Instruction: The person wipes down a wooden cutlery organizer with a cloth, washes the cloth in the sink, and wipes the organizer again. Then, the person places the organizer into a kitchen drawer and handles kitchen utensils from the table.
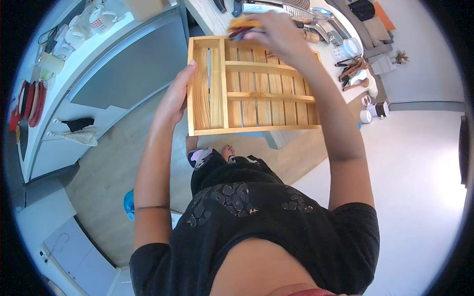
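A light wooden cutlery tray with slatted bottom and several compartments is held out in front of me, tilted over the counter's edge. My left hand grips its left side, thumb on the rim and the other fingers hidden beneath. Above the tray's far edge, my right hand is closed on a crumpled cloth, orange with a dark patterned part. Motion blurs the cloth, and I cannot tell whether it touches the rim. No cutlery shows in the compartments.
Beyond the tray, the white counter holds a grater, a whisk, a glass jar and several wooden-handled utensils. On the left counter stand mugs and red items. A blue object is on the floor.
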Tool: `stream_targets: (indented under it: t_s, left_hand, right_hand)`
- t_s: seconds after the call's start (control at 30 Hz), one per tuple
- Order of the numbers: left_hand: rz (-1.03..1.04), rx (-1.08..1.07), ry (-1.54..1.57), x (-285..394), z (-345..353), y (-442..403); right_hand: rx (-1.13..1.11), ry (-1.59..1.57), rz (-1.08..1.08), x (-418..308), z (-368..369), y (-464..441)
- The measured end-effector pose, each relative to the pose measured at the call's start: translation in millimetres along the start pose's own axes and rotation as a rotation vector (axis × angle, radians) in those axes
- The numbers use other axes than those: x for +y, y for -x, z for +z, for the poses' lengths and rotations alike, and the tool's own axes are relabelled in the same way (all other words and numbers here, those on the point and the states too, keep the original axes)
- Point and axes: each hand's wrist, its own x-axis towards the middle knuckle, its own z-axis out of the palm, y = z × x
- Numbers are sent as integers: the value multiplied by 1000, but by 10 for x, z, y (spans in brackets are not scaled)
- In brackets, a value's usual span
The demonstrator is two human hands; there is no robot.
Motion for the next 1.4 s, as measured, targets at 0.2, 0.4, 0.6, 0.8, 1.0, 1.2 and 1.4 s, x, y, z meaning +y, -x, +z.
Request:
stream_targets:
  t_s: [0.2,0.4,0.6,0.8,1.0,1.2,1.4]
  left_hand:
    - [42,52,-67,-148,-60,-214]
    - [87,106,-100,-72,105,-65]
    - [105,163,-145,-9,180,-2]
    - [107,121,-131,-53,147,-50]
    - [95,59,-212,-101,61,-117]
    - [97,83,-169,-91,152,3]
    - [124,150,-167,-51,207,40]
  right_hand:
    - [-56,27,-22,-134,494,-50]
    - [-186,176,81,-150,502,-65]
    - [-98,170,154,117,336,341]
    - [-302,218,296,471,-42,745]
    - [-121,25,57,130,337,272]
    - [-239,97,152,-120,376,100]
    - [-292,175,177,530,68,749]
